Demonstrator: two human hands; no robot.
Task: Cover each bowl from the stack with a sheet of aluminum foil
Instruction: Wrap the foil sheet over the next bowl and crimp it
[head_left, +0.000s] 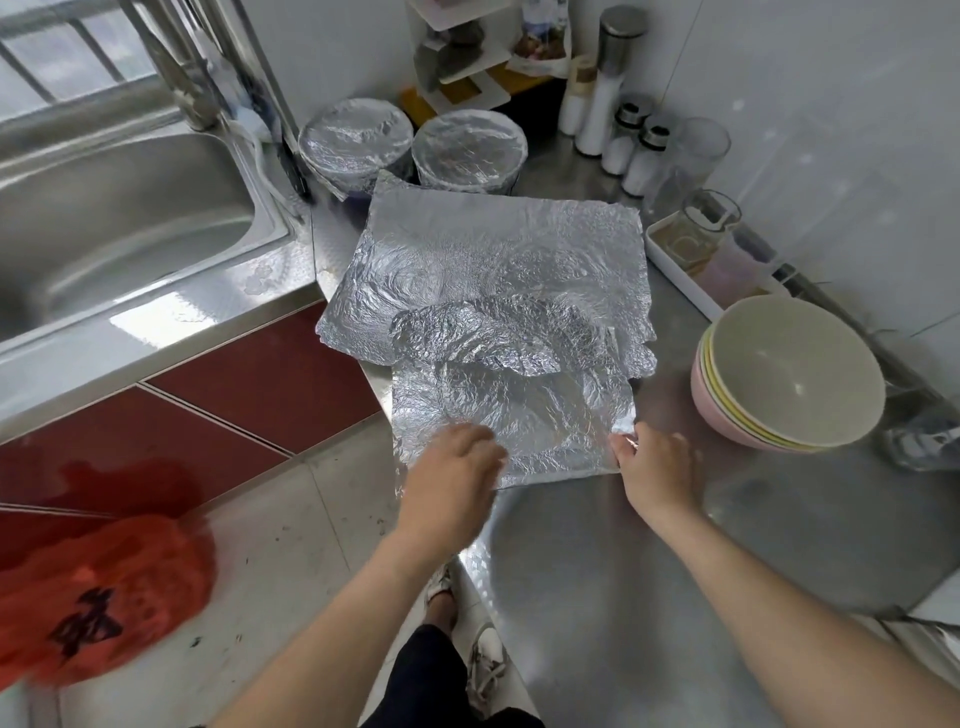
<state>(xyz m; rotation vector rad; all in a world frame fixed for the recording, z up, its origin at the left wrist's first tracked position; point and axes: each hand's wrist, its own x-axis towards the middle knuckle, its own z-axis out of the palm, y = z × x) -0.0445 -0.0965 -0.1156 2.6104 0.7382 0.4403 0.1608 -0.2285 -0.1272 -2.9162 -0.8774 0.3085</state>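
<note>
Right hand (657, 467) on foil sheet (519, 415) corner, left hand (452, 467) perhaps too.

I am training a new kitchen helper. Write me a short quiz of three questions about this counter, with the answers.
1. True or false: the stack of bowls stands to the right of the foil sheets.
2. How many foil-covered bowls stand at the back of the steel counter?
3. What does the right hand pinch? A) a bowl's rim B) an edge of the near foil sheet C) a glass
Key: 1 true; 2 two; 3 B.
</note>
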